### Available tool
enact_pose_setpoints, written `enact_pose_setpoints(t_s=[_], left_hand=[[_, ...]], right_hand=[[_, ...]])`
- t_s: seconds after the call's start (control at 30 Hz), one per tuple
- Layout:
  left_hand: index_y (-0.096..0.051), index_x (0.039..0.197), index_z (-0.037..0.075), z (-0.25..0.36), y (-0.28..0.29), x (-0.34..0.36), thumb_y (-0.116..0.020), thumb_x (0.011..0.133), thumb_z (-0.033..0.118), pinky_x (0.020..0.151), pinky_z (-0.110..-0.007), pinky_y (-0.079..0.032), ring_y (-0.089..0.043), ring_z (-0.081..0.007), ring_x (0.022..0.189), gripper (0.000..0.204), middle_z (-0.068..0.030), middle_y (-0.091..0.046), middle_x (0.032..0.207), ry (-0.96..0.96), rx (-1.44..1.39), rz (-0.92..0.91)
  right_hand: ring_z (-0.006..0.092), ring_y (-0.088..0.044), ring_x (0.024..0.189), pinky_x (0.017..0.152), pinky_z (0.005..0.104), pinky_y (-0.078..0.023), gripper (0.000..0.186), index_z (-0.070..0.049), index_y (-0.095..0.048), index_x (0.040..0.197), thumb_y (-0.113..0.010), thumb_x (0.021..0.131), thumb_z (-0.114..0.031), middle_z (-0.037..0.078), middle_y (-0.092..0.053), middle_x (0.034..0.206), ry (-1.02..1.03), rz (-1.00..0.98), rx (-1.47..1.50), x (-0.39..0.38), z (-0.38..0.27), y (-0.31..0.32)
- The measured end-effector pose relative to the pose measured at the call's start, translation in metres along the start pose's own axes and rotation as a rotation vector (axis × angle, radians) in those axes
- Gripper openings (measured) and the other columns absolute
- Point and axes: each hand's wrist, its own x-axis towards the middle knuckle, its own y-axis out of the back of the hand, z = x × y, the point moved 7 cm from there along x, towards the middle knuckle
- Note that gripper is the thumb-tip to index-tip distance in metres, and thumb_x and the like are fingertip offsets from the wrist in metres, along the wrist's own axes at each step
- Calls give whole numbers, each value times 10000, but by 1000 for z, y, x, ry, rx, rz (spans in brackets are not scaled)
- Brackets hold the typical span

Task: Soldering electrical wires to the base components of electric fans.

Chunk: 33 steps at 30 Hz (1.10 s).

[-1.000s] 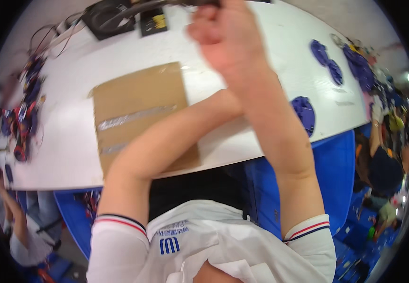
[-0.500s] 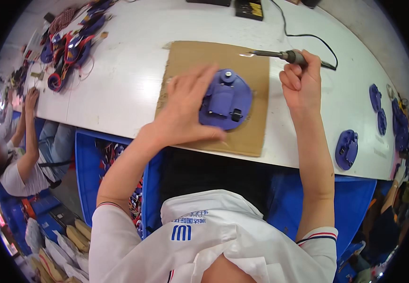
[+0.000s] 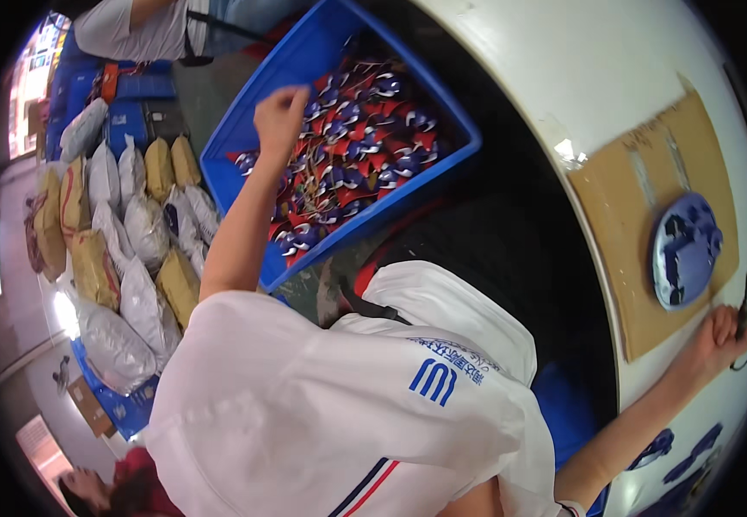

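My left hand (image 3: 280,122) is over a blue bin (image 3: 339,239), its fingers curled closed. Whether anything is pinched in them is hidden. The bin holds a heap of small purple-and-red parts (image 3: 356,129) with thin wires. Far to the right, my right hand (image 3: 718,338) is closed round the handle of a soldering iron (image 3: 743,320), which shows only narrowly near the picture's rim. Beside that hand, a rounded purple plastic housing (image 3: 688,258) lies on a cardboard sheet (image 3: 619,228) on the white table. Neither hand touches the housing.
More purple housings (image 3: 653,448) lie on the white table (image 3: 563,69) nearer my right forearm. Stacked white and tan sacks (image 3: 123,233) stand on the left beyond the bin. A co-worker in a white shirt (image 3: 132,34) sits at the upper left. Another person (image 3: 123,482) is at the lower left.
The view has swung left toward the bin. My left hand has left the housing and moved over the bin, its fingers now closed. My right hand still grips the soldering iron.
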Motion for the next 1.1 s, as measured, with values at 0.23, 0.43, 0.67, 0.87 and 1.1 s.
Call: enact_pose_setpoints(t_s=[0.23,0.43,0.67,0.87,1.1], left_hand=[[-553,1216,87,-167,-48,-179,-714,687,344,742,-434,-495,-605,-352,872,609,-167,-651,1026,-93,728,-780],[-308,1389,29,-164,-79,-202,-688,700,323,808,-574,-440,-598,-341,981,840,-146,-656,1041,149,1020,-1072],[-710,907,33,-59,38,-69,-734,590,303,736,-492,-525,-643,-357,807,417,-167,-678,906,308,1062,-1035],[-552,1198,-28,48,125,16,-744,602,191,698,-347,-528,-648,-297,776,663,-184,-662,948,170,716,-571],[-472,1323,27,208,147,72,-698,672,86,728,-247,-483,-602,-192,838,691,-136,-634,1042,-208,-480,-620]], right_hand=[[33,-233,421,394,183,-205,120,-48,-404,786,-421,904,-45,-19,-324,591,27,-10,-12,3,-14,5],[31,-239,412,386,176,-201,100,-28,-437,813,-439,907,-63,-20,-344,594,10,2,12,1,-9,10],[30,-246,401,375,168,-197,103,-5,-476,846,-460,910,-84,-21,-367,596,6,-14,76,-2,-4,15],[33,-252,386,364,169,-199,156,32,-518,885,-480,917,-116,-20,-391,589,59,18,75,-8,-3,7],[37,-250,376,355,175,-200,150,14,-532,836,-520,890,-126,-25,-395,557,75,191,142,-27,6,-11]])
